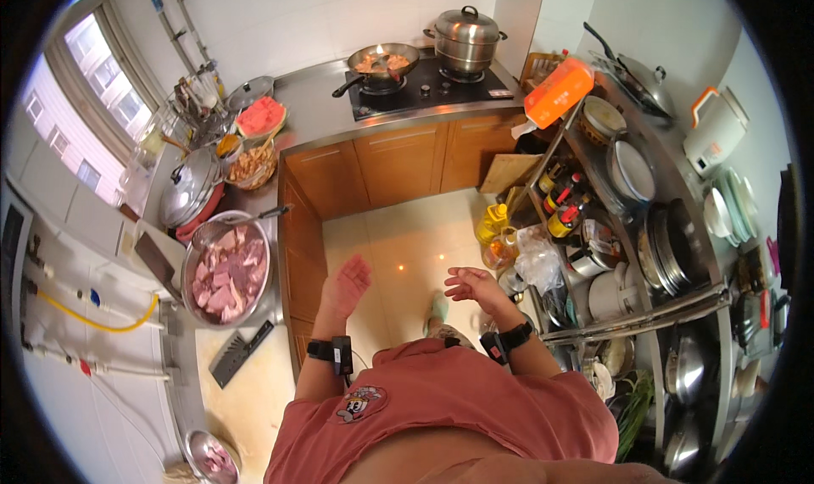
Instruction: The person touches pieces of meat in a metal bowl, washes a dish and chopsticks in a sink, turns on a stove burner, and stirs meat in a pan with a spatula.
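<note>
My left hand (348,285) is raised in front of my body above the tiled floor, fingers apart and holding nothing. To its left, on the counter, sits a metal bowl (191,293) of raw meat chunks (222,280), with a skimmer (216,233) resting across its rim. A dark cleaver (238,355) lies on a pale cutting board (245,414) nearer to me. My right hand (474,287), also empty with fingers spread, hovers over the floor, left of a clear plastic bag (537,258) and oil bottles (493,223). Both wrists wear black straps with small devices.
On the gas stove (439,93) stand a frying pan (383,61) with food and a lidded steamer pot (467,42). Cut watermelon (261,117) and a glass bowl of food (252,166) occupy the left counter. A metal shelf rack (636,319) with pots and bottles is at right.
</note>
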